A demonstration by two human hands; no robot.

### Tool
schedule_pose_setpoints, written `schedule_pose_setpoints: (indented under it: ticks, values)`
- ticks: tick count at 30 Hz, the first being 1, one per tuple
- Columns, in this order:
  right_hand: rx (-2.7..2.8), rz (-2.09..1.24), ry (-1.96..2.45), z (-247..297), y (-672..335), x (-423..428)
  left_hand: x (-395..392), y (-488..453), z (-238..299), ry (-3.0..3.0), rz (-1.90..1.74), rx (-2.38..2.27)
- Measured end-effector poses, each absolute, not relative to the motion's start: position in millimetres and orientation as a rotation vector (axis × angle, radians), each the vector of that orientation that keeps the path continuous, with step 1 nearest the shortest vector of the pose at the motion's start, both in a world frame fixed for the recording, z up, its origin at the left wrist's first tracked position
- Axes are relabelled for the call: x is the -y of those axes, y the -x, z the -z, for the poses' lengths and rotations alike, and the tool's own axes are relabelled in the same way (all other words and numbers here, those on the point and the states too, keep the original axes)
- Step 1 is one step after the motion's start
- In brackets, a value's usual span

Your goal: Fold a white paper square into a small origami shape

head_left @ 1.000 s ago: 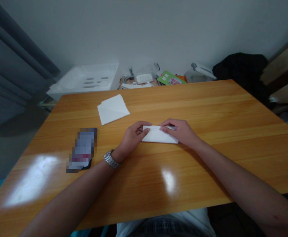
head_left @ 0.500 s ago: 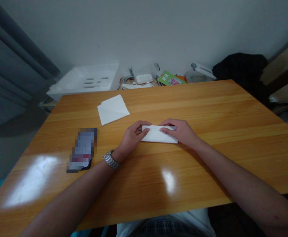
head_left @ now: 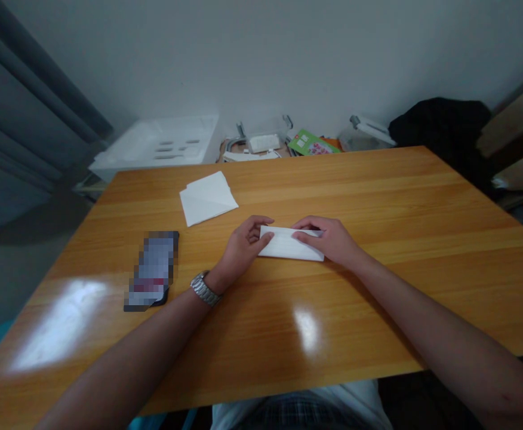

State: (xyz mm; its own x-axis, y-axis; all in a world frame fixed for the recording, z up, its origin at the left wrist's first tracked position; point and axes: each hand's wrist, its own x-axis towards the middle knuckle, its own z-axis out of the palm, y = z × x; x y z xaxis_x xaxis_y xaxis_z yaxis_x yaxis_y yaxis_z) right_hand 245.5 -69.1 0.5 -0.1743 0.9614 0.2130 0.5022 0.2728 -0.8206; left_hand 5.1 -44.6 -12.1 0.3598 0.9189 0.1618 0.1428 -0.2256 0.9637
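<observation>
A folded white paper napkin (head_left: 286,246) lies flat in the middle of the wooden table (head_left: 378,203). My left hand (head_left: 242,249), with a metal watch at the wrist, pinches the napkin's left end with curled fingers. My right hand (head_left: 331,239) presses on its right end, thumb and fingers closed over the top edge. Both hands hold the strip against the tabletop.
A second folded white napkin (head_left: 208,197) lies further back to the left. A dark phone (head_left: 153,270) lies at the left. Behind the table stand a white tray (head_left: 158,146), small clutter, a green packet (head_left: 311,143) and a black bag (head_left: 440,128).
Hands and napkin keep almost the same position; only the view shifted slightly to the right.
</observation>
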Motion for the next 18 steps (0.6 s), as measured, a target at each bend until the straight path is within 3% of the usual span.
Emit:
schedule_pose_setpoints:
  ticks: [18]
  values:
    - [2.154, -0.776, 1.339, -12.4, -244.0, 75.8, 47.5, -7.4, 15.9, -1.746, -0.962, -0.913]
